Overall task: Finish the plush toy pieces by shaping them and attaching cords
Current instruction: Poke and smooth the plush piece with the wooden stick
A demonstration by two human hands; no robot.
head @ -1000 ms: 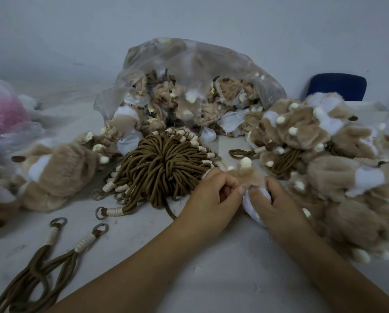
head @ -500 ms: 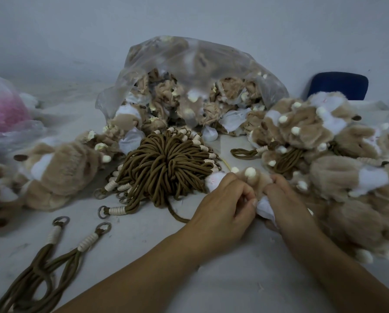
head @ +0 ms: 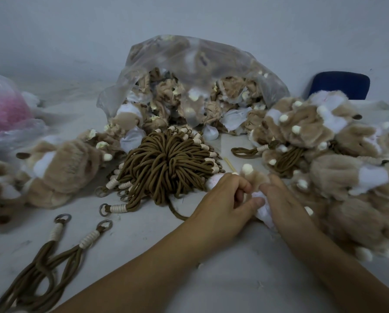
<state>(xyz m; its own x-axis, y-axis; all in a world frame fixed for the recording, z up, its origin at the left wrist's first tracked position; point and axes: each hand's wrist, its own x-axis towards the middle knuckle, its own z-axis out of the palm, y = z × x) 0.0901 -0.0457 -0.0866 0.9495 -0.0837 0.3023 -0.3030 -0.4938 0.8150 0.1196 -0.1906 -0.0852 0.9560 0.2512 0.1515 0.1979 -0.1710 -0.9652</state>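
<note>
A small tan and white plush piece (head: 255,178) with a cream tip sits at the table's middle right, held between both hands. My left hand (head: 225,199) grips its left side with curled fingers and thumb. My right hand (head: 281,199) pinches its white lower part from the right. A thin brown cord (head: 175,211) trails from under my left hand. Just left of the hands lies a big bundle of brown cords (head: 166,163) with cream wraps and metal rings.
A clear plastic bag (head: 189,71) of plush pieces lies open at the back. Shaped plush toys are heaped on the right (head: 324,141) and left (head: 60,168). Two loose cords (head: 53,249) lie at front left. A pink-filled bag (head: 3,109) sits far left, a blue chair (head: 340,84) behind.
Both hands have shifted slightly on the plush piece, working it between the fingers; the piece has turned a little and its white part now sits lower, under my right hand.
</note>
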